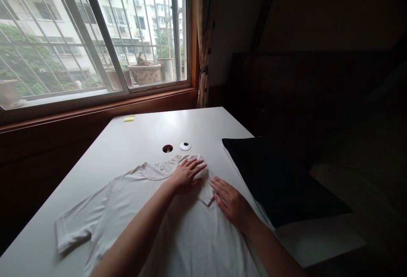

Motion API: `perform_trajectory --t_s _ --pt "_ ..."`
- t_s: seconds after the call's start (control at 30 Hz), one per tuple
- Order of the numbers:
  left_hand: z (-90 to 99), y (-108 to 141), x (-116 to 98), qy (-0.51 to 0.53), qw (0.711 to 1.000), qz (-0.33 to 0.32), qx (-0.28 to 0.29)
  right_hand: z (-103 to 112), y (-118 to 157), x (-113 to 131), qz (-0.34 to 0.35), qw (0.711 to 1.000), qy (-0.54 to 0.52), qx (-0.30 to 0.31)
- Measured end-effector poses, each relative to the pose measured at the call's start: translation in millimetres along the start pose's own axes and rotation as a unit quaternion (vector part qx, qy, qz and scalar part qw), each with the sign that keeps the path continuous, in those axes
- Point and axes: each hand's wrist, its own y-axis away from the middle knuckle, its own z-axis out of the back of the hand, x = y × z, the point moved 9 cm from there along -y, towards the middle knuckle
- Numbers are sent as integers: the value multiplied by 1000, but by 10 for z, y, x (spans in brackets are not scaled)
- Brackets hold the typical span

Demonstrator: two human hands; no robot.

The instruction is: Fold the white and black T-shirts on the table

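Observation:
A white short-sleeved T-shirt [136,209] is spread on the white table [104,149], its round neckline pointing away from me. One sleeve stretches out to the left, while the sleeve on the right lies folded in over the body of the shirt. My left hand [188,175] rests flat on the shirt beside the neckline, fingers spread. At the outer edge of the folded sleeve, my right hand [233,204] touches the fabric with its fingers stretched out. Neither hand grips the cloth.
A black flat sheet or cloth [273,179] covers the table's right side. Beyond the shirt are an open cable hole [167,148] and a white round cap [185,146]. A yellow note [129,118] lies at the far left corner, below the barred window [127,35]. The right side is dark.

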Motion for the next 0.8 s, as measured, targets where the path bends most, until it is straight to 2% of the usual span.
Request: perform_trajectory --t_s 0.13,0.27,0.37,0.53,0.63,0.73,0.8 --pt "-142 -62 -37 -27 999 -11 26 -57 19 20 5 1000 24 10" --pt "-249 -143 74 -58 997 13 43 69 48 103 4 999 15 -30" --pt "-280 -205 170 -73 996 37 45 103 47 140 1 1000 6 -27" --pt "-238 -284 380 -108 986 127 13 122 22 146 -2 1000 5 -23" --pt "-183 -278 430 -121 980 155 -9 128 11 142 -3 1000 9 -21" --pt "-112 -161 404 -134 977 161 -28 125 13 128 -5 1000 9 -17" --pt "-46 12 378 -143 976 160 -41 120 18 114 -7 1000 11 -15"
